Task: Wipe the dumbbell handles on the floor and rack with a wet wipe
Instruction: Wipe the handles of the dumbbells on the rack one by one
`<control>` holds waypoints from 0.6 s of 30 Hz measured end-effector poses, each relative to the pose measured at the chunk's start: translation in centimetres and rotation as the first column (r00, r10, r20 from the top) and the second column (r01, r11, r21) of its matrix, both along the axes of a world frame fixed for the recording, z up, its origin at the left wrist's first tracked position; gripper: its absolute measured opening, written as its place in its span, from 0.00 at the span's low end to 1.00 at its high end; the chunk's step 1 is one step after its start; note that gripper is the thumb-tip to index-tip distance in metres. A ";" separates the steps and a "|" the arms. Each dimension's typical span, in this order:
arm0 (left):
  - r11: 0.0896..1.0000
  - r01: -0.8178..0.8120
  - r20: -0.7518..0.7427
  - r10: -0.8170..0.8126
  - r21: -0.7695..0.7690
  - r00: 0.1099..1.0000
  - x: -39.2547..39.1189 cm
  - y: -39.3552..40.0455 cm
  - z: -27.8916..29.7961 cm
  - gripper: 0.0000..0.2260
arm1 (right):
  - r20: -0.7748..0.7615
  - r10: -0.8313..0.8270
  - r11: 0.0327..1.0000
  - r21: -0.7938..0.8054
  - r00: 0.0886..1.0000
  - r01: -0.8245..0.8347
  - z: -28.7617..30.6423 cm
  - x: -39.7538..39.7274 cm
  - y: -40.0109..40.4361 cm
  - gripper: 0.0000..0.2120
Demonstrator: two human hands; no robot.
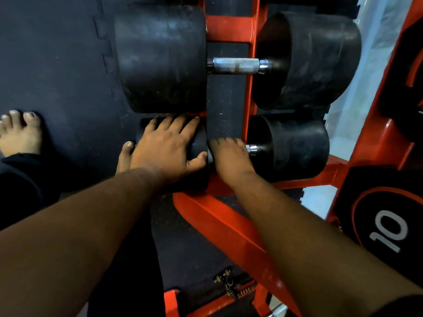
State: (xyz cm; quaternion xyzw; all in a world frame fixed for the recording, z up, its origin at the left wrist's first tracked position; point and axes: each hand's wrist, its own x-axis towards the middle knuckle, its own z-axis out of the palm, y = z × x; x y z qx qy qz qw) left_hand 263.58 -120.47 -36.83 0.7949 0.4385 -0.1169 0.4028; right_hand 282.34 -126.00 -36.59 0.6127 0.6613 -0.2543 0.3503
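Note:
Two black dumbbells lie across the red rack [250, 92]. The near dumbbell [297, 149] has my left hand [167, 149] spread over its left head, fingers fairly straight and thumb against the head's inner face. My right hand [231, 156] wraps round its handle and hides nearly all of it; only the chrome end shows. No wet wipe is visible; it may be hidden under that hand. The far, larger dumbbell [160, 60] shows its bare knurled handle [235, 66].
Dark rubber floor mats [57, 65] spread to the left, with my bare feet [20, 133] on them. A black plate marked 10 [386, 229] sits at the right on the rack frame. A small sprung clip [229, 284] lies below, near the rack's base.

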 end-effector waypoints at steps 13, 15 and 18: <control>1.000 0.013 -0.002 -0.013 -0.003 1.000 -0.1 0.2 0.2 0.40 | 0.150 -0.037 0.999 0.016 0.988 0.035 1.4 1.7 -1.7 0.19; 1.000 0.023 -0.010 -0.023 0.001 1.000 -0.1 0.1 0.0 0.40 | 0.183 -0.004 0.990 -0.139 0.983 0.030 0.8 2.0 0.7 0.14; 0.999 0.032 -0.019 -0.032 0.001 0.999 0.0 0.1 0.0 0.41 | 0.188 0.066 0.927 -0.376 0.980 0.010 -0.2 2.2 4.2 0.11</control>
